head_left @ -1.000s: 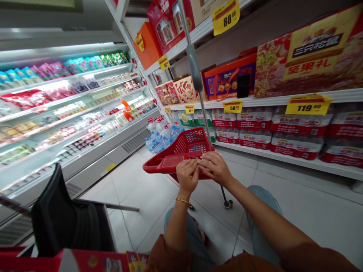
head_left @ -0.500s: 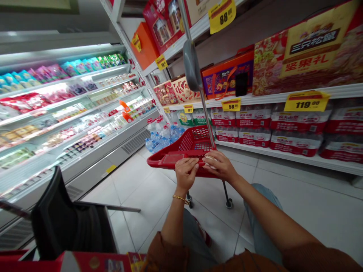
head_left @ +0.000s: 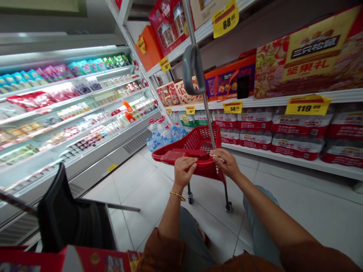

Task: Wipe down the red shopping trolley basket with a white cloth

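A red plastic shopping basket [head_left: 195, 145] on small wheels stands on the tiled floor ahead of me. Its metal pull handle [head_left: 193, 70] with a grey grip rises straight up from the near rim. My left hand [head_left: 183, 171] curls over the near rim of the basket. At the rim's right corner, by the foot of the handle pole, my right hand [head_left: 225, 163] is closed on the rim. The basket looks empty.
A lit chiller [head_left: 70, 109] with packaged goods runs along the left. Shelves on the right carry gift boxes [head_left: 309, 53], yellow price tags and packs of bottled water [head_left: 295, 132]. Water bottles [head_left: 163, 134] stand on the floor beyond the basket. A black chair [head_left: 70, 219] and red box [head_left: 93, 258] sit near left.
The basket has rolled a little away from me and to the right, and both hands have followed on its rim. The handle grip has turned so that its loop shows.
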`<action>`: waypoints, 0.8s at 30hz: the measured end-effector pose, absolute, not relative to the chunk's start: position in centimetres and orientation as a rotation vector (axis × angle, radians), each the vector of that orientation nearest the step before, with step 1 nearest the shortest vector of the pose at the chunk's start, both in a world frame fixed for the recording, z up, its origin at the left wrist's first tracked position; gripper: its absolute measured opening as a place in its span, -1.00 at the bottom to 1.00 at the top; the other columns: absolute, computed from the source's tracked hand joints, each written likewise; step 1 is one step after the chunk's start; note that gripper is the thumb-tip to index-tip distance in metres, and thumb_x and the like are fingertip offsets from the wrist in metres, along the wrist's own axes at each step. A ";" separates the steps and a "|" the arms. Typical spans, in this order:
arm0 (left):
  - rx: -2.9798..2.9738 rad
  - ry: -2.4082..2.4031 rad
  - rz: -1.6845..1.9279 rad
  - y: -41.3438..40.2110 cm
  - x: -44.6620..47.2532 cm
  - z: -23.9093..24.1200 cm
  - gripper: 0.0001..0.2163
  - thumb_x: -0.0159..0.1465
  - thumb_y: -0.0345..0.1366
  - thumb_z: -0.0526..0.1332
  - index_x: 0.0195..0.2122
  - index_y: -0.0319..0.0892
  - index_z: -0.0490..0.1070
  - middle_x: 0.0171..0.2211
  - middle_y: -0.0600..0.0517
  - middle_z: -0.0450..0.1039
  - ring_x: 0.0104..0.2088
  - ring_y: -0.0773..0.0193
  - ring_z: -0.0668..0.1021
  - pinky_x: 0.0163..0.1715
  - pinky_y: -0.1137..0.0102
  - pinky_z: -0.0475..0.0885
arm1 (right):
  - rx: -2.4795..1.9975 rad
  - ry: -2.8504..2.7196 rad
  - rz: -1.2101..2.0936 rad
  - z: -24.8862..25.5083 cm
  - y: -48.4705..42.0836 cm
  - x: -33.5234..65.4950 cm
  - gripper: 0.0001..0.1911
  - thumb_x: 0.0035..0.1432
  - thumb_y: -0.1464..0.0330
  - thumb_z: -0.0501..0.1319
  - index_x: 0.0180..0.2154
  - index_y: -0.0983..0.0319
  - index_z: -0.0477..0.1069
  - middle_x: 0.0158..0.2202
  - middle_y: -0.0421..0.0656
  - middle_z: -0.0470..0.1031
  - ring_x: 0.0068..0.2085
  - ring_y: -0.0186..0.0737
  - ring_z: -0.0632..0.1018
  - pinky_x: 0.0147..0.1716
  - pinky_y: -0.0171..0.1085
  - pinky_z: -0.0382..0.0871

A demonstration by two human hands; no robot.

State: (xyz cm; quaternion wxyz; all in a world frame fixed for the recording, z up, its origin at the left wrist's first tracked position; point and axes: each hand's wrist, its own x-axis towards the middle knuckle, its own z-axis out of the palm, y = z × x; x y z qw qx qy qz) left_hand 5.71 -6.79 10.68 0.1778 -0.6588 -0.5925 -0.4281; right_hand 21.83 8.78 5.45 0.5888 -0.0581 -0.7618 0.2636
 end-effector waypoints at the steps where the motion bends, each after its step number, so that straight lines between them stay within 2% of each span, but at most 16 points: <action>1: -1.858 -1.679 -1.212 -6.7 5.7 10.7 -0.85 0.32 -0.25 0.21 -0.25 -0.10 0.59 -0.24 0.00 0.66 -0.20 0.20 0.63 -0.09 0.17 0.45 | -0.145 -1.775 0.626 5.5 8.8 21.9 -0.76 0.29 0.21 0.15 -0.12 0.11 0.55 -0.17 -0.10 0.61 -0.10 -0.17 0.60 -0.09 -0.13 0.55; 4: -1.815 -1.703 -1.204 -6.5 6.0 10.9 -0.84 0.32 -0.24 0.21 -0.28 -0.11 0.58 -0.28 0.00 0.66 -0.22 0.20 0.63 -0.07 0.15 0.46 | -0.184 -1.773 0.655 5.7 8.7 22.0 -0.75 0.30 0.20 0.15 -0.13 0.11 0.56 -0.16 -0.09 0.60 -0.10 -0.17 0.59 -0.08 -0.12 0.54; 8: -1.734 -1.720 -1.184 -5.8 7.1 11.0 -0.85 0.32 -0.24 0.21 -0.27 -0.13 0.57 -0.29 -0.02 0.65 -0.21 0.17 0.63 0.06 0.04 0.41 | -0.239 -1.740 0.666 6.5 7.7 22.1 -0.76 0.31 0.21 0.14 -0.14 0.10 0.56 -0.15 -0.09 0.59 -0.09 -0.16 0.59 -0.06 -0.11 0.53; 11: -1.782 -1.685 -1.163 -5.3 8.7 10.6 -0.81 0.35 -0.30 0.15 -0.12 -0.14 0.54 -0.13 -0.05 0.62 -0.05 0.17 0.60 0.14 0.08 0.39 | -0.225 -1.753 0.656 7.3 6.4 21.9 -0.77 0.32 0.25 0.14 -0.09 0.10 0.54 -0.11 -0.09 0.58 -0.04 -0.17 0.57 -0.01 -0.12 0.51; 13: -1.821 -1.664 -1.160 -5.0 9.9 10.3 -0.74 0.38 -0.31 0.09 0.02 -0.17 0.48 -0.03 -0.09 0.58 0.01 0.20 0.57 0.10 0.20 0.44 | -0.195 -1.787 0.654 7.5 5.8 21.7 -0.74 0.33 0.26 0.13 -0.02 0.10 0.50 -0.06 -0.09 0.56 -0.01 -0.16 0.56 0.02 -0.11 0.50; 15: -1.783 -1.682 -1.176 -4.7 10.7 10.0 -0.67 0.42 -0.30 0.00 0.14 -0.21 0.39 0.04 -0.16 0.53 0.04 0.18 0.56 0.04 0.23 0.46 | -0.187 -1.815 0.659 7.3 5.7 21.5 -0.71 0.36 0.25 0.08 0.01 0.10 0.47 -0.02 -0.08 0.56 0.01 -0.15 0.54 0.04 -0.08 0.48; 18: -1.731 -1.746 -1.119 -4.6 11.3 9.9 -0.54 0.44 -0.17 -0.06 0.32 -0.21 0.13 0.03 -0.19 0.53 -0.06 0.16 0.59 -0.06 0.25 0.48 | -0.268 -1.813 0.679 6.6 6.4 21.3 -0.65 0.40 0.21 -0.03 0.00 0.11 0.47 -0.02 -0.07 0.56 0.03 -0.13 0.53 0.06 -0.03 0.45; 20: -1.758 -1.748 -1.001 -4.5 11.5 9.8 -0.44 0.42 -0.06 -0.05 0.37 -0.22 0.01 0.05 -0.20 0.51 -0.11 0.13 0.59 -0.11 0.23 0.46 | -0.316 -1.812 0.688 6.4 7.1 21.4 -0.60 0.40 0.16 -0.07 -0.01 0.12 0.47 -0.01 -0.06 0.56 0.05 -0.10 0.52 0.11 0.04 0.39; 22: -1.760 -1.751 -0.884 -4.3 11.7 9.7 -0.41 0.40 -0.01 -0.01 0.36 -0.21 0.02 0.13 -0.22 0.45 -0.11 0.11 0.57 -0.11 0.20 0.43 | -0.293 -1.834 0.715 6.4 7.5 21.7 -0.54 0.40 0.10 -0.11 0.03 0.11 0.45 0.04 -0.06 0.53 0.10 -0.08 0.48 0.18 0.09 0.29; 24: -1.717 -1.782 -0.818 -4.0 12.1 9.5 -0.46 0.38 -0.03 0.04 0.32 -0.15 0.13 0.17 -0.20 0.41 -0.14 0.11 0.55 -0.11 0.18 0.40 | -0.220 -1.861 0.794 6.7 7.6 22.2 -0.45 0.39 0.02 -0.18 0.10 0.09 0.40 0.12 -0.06 0.46 0.18 -0.08 0.42 0.23 0.09 0.23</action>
